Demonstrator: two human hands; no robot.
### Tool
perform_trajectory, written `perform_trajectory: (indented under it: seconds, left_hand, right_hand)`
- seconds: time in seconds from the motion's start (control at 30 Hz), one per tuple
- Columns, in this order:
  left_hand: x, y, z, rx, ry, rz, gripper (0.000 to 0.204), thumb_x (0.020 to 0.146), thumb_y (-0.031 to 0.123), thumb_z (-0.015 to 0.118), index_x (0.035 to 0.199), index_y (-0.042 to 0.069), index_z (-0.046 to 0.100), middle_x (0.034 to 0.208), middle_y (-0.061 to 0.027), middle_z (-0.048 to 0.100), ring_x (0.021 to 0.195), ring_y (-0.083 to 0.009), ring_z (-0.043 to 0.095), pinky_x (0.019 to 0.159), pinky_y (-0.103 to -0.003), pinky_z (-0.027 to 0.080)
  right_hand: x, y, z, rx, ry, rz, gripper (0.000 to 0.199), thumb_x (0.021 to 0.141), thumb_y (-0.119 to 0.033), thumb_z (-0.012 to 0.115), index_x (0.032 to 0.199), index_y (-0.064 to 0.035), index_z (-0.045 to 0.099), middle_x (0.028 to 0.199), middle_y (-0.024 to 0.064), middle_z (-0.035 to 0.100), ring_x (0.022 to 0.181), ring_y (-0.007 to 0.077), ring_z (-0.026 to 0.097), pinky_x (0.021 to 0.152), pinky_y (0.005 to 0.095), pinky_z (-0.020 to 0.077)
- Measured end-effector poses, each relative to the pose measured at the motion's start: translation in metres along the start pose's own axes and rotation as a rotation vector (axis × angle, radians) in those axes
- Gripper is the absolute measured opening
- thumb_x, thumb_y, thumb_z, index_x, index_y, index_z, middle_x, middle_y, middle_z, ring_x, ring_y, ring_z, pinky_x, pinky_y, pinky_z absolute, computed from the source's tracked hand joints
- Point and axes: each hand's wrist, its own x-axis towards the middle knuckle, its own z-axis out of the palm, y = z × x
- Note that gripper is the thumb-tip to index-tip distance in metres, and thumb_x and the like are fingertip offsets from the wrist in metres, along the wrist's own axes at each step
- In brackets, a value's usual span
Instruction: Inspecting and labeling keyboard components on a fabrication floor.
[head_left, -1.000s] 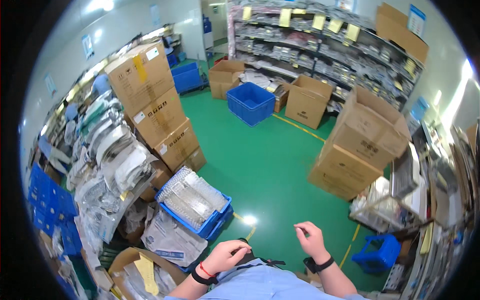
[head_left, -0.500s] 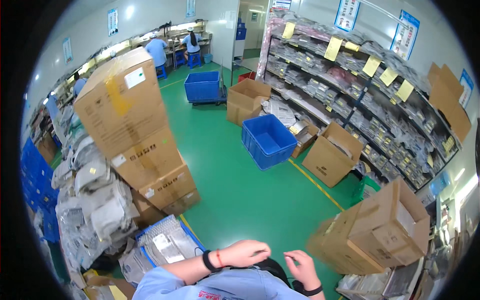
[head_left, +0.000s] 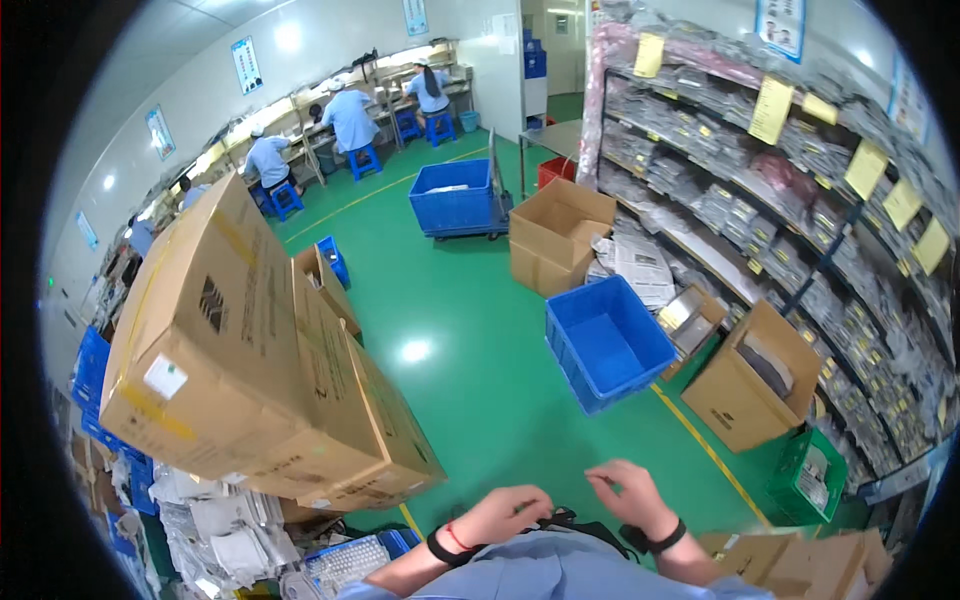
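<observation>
My left hand (head_left: 502, 514) is in front of my waist at the bottom of the view, its fingers loosely bent and no object visible in it. To its right, my right hand (head_left: 632, 497) is raised with curved fingers and the thumb apart, also with nothing visible in it. A gap separates the two hands. Between and below them a black strap-like item (head_left: 570, 521) shows at my waist; its kind is unclear. Beyond my right hand, a blue plastic crate (head_left: 563, 357) stands on the green floor, out of reach of the fingers.
Tall stacked cartons (head_left: 225, 340) rise at the left. Open cartons (head_left: 745, 400) and a green basket (head_left: 785, 488) line the right side below a shelf rack (head_left: 770, 170) of wrapped goods. A blue bin on a trolley (head_left: 450, 212) stands farther back. Several people sit at far-left benches.
The view has shifted forward and turned left, so the blue crate and shelf appear farther right. The carton stack looms nearer. My right hand is higher; both hands stay apart with nothing visible in them.
</observation>
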Motion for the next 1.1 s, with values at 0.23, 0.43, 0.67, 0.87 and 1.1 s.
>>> perform_trajectory:
  seconds: [0.23, 0.43, 0.67, 0.87, 1.1]
  left_hand:
    - [0.097, -0.091, -0.168, -0.107, 0.557, -0.160, 0.012, 0.098, 0.006, 0.053, 0.096, -0.001, 0.063, 0.088, -0.0063, 0.070, 0.083, -0.0115, 0.063, 0.076, -0.027, 0.050]
    - [0.236, -0.126, -0.346, -0.169, 0.554, -0.190, 0.015, 0.099, 0.006, 0.051, 0.093, -0.001, 0.063, 0.089, -0.0067, 0.069, 0.087, -0.0126, 0.063, 0.079, -0.026, 0.050]
    - [0.440, -0.087, -0.557, -0.082, 0.274, 0.066, 0.015, 0.089, 0.002, 0.056, 0.100, 0.001, 0.067, 0.093, -0.0112, 0.070, 0.085, -0.0221, 0.067, 0.077, -0.034, 0.052]
    - [0.612, -0.055, -0.713, 0.164, 0.185, 0.769, 0.034, 0.080, -0.003, 0.062, 0.113, 0.005, 0.067, 0.098, -0.0117, 0.071, 0.079, -0.0250, 0.067, 0.069, -0.035, 0.052]
    - [0.781, -0.038, -0.886, 0.009, -0.251, 0.526, 0.073, 0.076, 0.059, 0.064, 0.123, 0.004, 0.063, 0.089, -0.0114, 0.069, 0.073, -0.0273, 0.066, 0.061, -0.037, 0.050]
  right_hand:
    - [0.300, 0.068, 0.050, 0.085, -0.346, -0.394, 0.015, 0.086, -0.010, 0.069, 0.100, -0.0070, 0.071, 0.089, 0.0101, 0.069, 0.081, 0.0283, 0.067, 0.069, 0.0374, 0.0530]
    - [0.508, 0.094, 0.103, 0.149, -0.419, -0.413, 0.017, 0.085, -0.009, 0.070, 0.101, -0.0074, 0.070, 0.090, 0.0111, 0.069, 0.080, 0.0291, 0.067, 0.069, 0.0388, 0.0536]
    - [0.726, 0.171, 0.089, 0.085, -0.189, -0.240, 0.015, 0.085, -0.009, 0.070, 0.099, -0.0065, 0.072, 0.090, 0.0120, 0.070, 0.080, 0.0303, 0.067, 0.071, 0.0394, 0.0546]
    - [0.901, 0.276, 0.116, 0.037, -0.214, -0.095, 0.014, 0.087, -0.012, 0.068, 0.098, -0.0048, 0.070, 0.092, 0.0125, 0.070, 0.086, 0.0312, 0.067, 0.077, 0.0389, 0.0542]
    - [1.182, 0.312, 0.143, 0.114, -0.433, -0.326, 0.015, 0.085, -0.010, 0.069, 0.099, -0.0057, 0.071, 0.091, 0.0120, 0.069, 0.083, 0.0302, 0.067, 0.073, 0.0393, 0.0540]
